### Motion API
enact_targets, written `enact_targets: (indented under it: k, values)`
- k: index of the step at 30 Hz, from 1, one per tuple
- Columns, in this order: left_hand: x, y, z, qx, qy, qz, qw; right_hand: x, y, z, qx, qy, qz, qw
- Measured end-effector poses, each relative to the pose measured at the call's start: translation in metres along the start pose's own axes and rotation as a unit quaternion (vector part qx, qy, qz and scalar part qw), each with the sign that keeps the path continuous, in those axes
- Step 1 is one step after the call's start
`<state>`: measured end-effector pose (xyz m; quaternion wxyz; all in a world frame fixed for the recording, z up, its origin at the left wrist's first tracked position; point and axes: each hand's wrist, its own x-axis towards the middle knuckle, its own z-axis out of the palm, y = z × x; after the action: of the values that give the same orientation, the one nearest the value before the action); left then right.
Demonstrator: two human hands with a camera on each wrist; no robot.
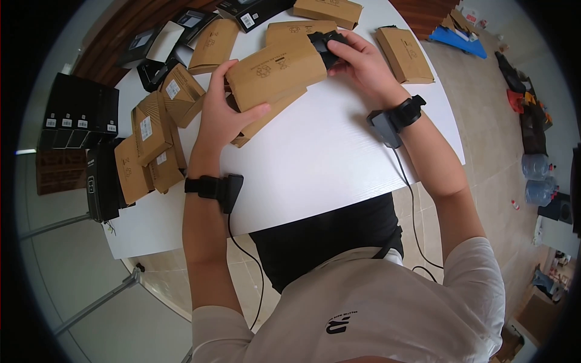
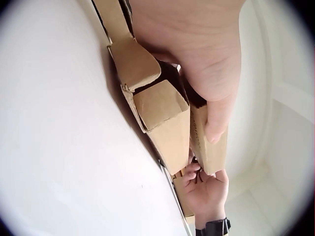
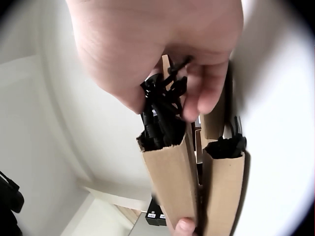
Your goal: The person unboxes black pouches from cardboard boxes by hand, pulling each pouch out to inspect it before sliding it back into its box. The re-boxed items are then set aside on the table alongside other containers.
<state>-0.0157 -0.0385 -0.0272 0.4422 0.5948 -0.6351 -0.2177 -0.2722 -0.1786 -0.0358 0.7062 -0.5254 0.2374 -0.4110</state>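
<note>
A person's left hand point(image 1: 219, 116) gripped a brown box point(image 1: 278, 69) just above a white table point(image 1: 339, 151), the thumb along its near side and another finger reaching up its left end. At the open right-hand end of the brown box, the right hand point(image 1: 366, 65) pinched a black bundle point(image 3: 165, 120) between closely drawn fingers (its cord-like strands tangled at the top), with part of the bundle inside the box. Just below the brown box lay a second carton point(image 3: 224, 189), black contents showing at its open end. To the left of the brown box sat piled cartons point(image 1: 158, 136), and farther left of it stood black boxes point(image 1: 78, 100) with white labels. Beyond the brown box rested a large black case point(image 1: 257, 11); to its right, well apart, lay a lone carton point(image 1: 402, 55).
</note>
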Motion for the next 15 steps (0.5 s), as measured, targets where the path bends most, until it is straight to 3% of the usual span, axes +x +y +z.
enact_targets:
  k: [2, 6, 15]
  values:
    - [0.000, 0.003, 0.001, -0.005, -0.002, -0.009, 1.000, -0.001, 0.003, -0.001, -0.168, -0.020, 0.025, 0.985]
    - [0.000, 0.006, 0.001, -0.017, -0.012, -0.043, 0.999, -0.008, 0.006, 0.008, -0.205, -0.067, 0.048, 0.975]
    - [-0.001, 0.006, 0.002, 0.027, -0.031, -0.006, 0.999, -0.009, 0.011, 0.003, -0.112, -0.144, 0.070, 0.981]
